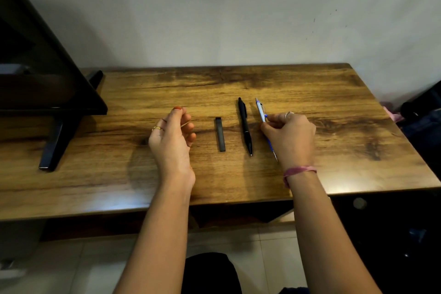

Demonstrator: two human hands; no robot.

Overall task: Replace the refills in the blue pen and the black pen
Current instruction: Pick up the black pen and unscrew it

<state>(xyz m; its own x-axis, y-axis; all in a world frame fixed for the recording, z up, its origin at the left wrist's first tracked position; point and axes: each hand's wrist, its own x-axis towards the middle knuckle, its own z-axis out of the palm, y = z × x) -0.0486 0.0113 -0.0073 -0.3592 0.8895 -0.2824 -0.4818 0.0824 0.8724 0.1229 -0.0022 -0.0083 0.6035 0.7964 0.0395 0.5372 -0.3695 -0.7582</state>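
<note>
Right hand [290, 136]: fingers [274, 120] pinched on the blue pen [261, 112] at mid-barrel, tip toward the person. Black pen [245, 125] lies on the table [334, 102] just beside it. Left hand [171, 133] hovers, loosely curled, empty.

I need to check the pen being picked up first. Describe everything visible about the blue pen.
The blue pen is slim, with a pale silvery upper barrel, a metal clip, a blue lower part and a fine metal tip pointing toward the person. It looks plastic and assembled. It lies at a slight slant on the wooden table, right of the black pen and apart from it. The right hand closes over its middle, hiding that section.
</note>
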